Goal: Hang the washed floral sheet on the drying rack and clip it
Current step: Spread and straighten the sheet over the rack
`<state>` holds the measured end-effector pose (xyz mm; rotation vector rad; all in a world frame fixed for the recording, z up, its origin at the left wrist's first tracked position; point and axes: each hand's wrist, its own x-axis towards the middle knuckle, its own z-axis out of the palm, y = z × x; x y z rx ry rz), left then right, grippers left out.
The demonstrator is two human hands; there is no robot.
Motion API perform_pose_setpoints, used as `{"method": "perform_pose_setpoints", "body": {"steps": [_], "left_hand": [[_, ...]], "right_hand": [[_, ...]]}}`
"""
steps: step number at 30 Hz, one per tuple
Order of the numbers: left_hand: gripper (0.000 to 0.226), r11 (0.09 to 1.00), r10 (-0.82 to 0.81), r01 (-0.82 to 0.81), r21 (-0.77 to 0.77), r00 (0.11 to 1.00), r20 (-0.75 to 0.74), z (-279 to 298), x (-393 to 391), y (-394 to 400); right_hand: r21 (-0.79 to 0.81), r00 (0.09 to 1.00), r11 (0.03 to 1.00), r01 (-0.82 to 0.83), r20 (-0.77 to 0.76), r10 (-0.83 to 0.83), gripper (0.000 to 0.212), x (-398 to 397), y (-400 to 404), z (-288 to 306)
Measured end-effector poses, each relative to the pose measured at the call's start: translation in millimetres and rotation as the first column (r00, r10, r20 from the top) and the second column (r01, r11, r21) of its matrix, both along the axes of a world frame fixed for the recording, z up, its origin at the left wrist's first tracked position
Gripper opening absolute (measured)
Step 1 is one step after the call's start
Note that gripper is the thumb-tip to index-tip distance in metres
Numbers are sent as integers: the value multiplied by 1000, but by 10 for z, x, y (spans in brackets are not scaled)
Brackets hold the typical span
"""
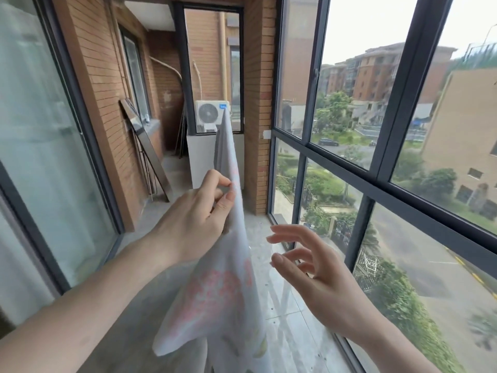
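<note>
Left hand (199, 211) pinches the top edge of the floral sheet (226, 286), whose long axis runs from near to far toward the air-conditioner unit (211, 114). Right hand (309, 267) hovers just right of the cloth, fingers relaxed, holding nothing. Glazed windows (376, 146) line the right; a leaning frame (150, 152) stands far left.

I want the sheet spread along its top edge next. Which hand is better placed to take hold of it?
The right hand: it hangs open beside the floral sheet, holding nothing. The left hand already pinches the sheet's upper edge and keeps it up.
</note>
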<state>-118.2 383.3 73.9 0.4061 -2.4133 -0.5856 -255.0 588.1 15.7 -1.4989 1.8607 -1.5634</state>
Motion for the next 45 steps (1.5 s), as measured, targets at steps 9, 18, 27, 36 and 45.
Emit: {"method": "perform_pose_setpoints", "body": {"steps": [9,18,27,36,45], "left_hand": [[40,978,-125,131,-160,991,47,-8,-192,-317],[46,831,-414,436,-346,900,139,-46,-351,-1073],[34,663,-607,600,-448,781,147,37,-627,-1574],[35,597,-677,652,-466,722,143,6,-954,-1544],[28,563,-606,617,-550,761,233,236,-1141,-1398]], "right_hand": [[-5,997,997,78,27,-78,32,101,-69,-87],[-96,951,947,307,6,-308,30,555,-314,-75],[-130,717,718,684,-66,-694,28,1174,-770,-6],[-24,475,498,867,-266,-839,28,1238,-925,19],[0,365,375,927,-232,-902,34,1020,-946,190]]}}
